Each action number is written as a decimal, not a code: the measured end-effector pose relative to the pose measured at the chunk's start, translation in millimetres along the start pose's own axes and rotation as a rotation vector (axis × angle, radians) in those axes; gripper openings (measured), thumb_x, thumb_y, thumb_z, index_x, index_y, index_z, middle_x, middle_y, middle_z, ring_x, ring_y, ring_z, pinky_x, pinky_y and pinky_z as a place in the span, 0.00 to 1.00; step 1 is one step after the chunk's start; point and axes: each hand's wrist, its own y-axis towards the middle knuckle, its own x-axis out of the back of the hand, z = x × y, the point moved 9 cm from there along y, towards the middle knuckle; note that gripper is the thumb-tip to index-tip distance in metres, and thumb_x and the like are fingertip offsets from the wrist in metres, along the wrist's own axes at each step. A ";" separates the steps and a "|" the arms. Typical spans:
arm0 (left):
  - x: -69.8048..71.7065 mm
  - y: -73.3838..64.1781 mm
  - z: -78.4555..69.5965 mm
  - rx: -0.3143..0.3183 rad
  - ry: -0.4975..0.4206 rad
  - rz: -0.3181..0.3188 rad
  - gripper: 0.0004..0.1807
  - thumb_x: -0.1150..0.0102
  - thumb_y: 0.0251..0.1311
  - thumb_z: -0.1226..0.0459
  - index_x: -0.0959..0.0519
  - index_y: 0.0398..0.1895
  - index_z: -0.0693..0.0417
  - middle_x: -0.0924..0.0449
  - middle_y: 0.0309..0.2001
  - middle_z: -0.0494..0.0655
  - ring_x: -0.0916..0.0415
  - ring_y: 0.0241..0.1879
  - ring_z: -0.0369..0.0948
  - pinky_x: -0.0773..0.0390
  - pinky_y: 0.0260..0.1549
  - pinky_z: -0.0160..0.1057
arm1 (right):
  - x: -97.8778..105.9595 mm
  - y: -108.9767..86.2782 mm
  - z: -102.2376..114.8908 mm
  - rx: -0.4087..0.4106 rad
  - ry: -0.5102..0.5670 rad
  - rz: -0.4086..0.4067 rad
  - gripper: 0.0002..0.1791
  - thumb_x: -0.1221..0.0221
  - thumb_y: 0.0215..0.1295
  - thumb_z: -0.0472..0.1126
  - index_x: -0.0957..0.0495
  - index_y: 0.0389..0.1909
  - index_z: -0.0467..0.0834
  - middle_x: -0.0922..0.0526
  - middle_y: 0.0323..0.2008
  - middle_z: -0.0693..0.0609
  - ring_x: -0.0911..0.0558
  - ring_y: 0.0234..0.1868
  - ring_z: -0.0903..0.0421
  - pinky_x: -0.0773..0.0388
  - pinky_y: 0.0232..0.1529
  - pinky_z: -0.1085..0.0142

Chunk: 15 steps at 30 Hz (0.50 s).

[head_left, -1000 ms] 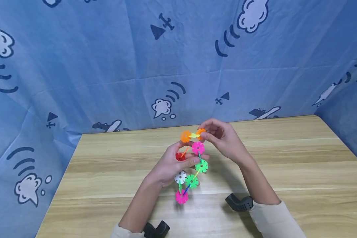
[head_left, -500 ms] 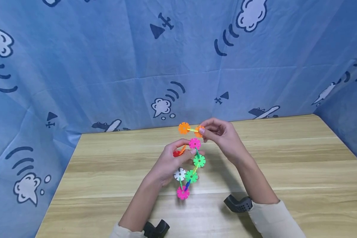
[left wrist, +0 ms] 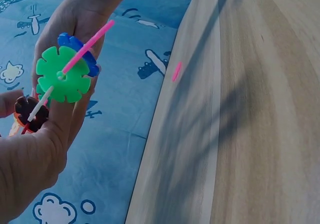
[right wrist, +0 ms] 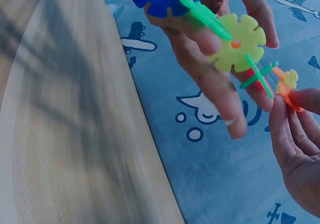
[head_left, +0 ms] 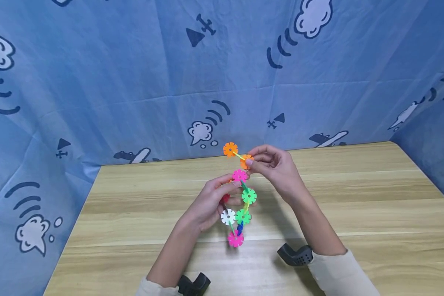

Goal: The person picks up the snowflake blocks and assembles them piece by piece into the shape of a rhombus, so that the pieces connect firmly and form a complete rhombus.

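Note:
My left hand (head_left: 209,201) grips a looped chain of notched plastic snowflake discs, slotted together at right angles. Its thumb and fingers close near the upper pink disc (head_left: 239,176). Down from there run a green disc (head_left: 249,196), a second green disc (head_left: 243,216), a lower pink disc (head_left: 235,238) and a white disc (head_left: 228,216). A red disc is mostly hidden behind the left fingers. Thumb and fingertips of my right hand (head_left: 275,168) pinch an orange disc (head_left: 247,161) just above the upper pink disc. From it, an edge-on yellow disc leads to another orange disc (head_left: 230,149).
Beneath the hands lies a wood-grain table (head_left: 355,197). A blue printed cloth (head_left: 222,74) hangs behind its far edge. Black devices sit at both wrists, one by the right cuff (head_left: 296,254) and one by the left (head_left: 195,284).
The right hand has shifted slightly left with its orange discs, and the free orange disc has swung upward. The left hand's grip has moved to the upper pink disc, and the chain has turned.

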 end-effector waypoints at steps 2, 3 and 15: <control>-1.4 -0.2 -0.6 0.000 -0.006 0.019 0.28 0.55 0.81 0.64 0.34 0.79 0.66 0.24 0.42 0.40 0.31 0.30 0.33 0.19 0.40 0.30 | 0.1 -0.2 1.1 0.007 -0.005 -0.008 0.10 0.33 0.73 0.34 0.19 0.51 0.36 0.08 0.35 0.57 0.09 0.34 0.59 0.10 0.51 0.65; -1.9 -0.2 -0.9 0.000 -0.009 0.027 0.28 0.56 0.81 0.64 0.35 0.79 0.67 0.24 0.42 0.40 0.29 0.31 0.33 0.18 0.41 0.30 | 0.3 -0.4 1.8 0.012 -0.010 -0.012 0.10 0.33 0.73 0.34 0.18 0.50 0.36 0.08 0.35 0.58 0.10 0.34 0.58 0.10 0.50 0.65; -6.2 0.7 0.1 0.005 0.062 0.069 0.28 0.61 0.85 0.62 0.39 0.82 0.66 0.28 0.71 0.74 0.14 0.45 0.35 0.17 0.66 0.49 | -0.5 -1.7 6.2 0.028 -0.091 -0.032 0.11 0.31 0.71 0.33 0.17 0.48 0.31 0.07 0.33 0.60 0.10 0.32 0.58 0.10 0.45 0.66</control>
